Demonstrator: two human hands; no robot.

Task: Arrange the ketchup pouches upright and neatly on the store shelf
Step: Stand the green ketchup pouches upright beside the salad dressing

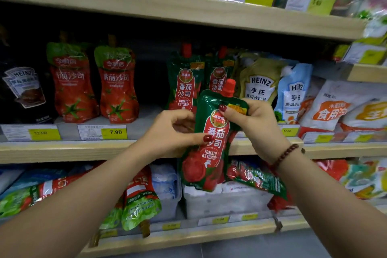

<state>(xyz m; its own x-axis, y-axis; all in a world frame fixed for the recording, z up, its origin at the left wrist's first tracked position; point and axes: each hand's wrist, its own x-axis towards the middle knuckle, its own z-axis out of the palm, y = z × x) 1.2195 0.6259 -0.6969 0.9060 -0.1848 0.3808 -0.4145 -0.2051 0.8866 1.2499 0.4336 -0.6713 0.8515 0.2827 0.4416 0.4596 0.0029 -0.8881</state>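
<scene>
Held upright before the shelf edge (62, 151) at 6 o'clock of two standing ketchup pouches (184, 81): green ketchup pouch (209, 144), left hand (171, 132) fingers pinching its side, right hand (257, 125) fingers clamped on its top corner, seemingly for straightening before shelving.

Both hands, left hand (173, 130) and right hand (254, 125), pinch a green ketchup pouch (209, 144) (red cap up) at frame centre, before the shelf (62, 151).
</scene>
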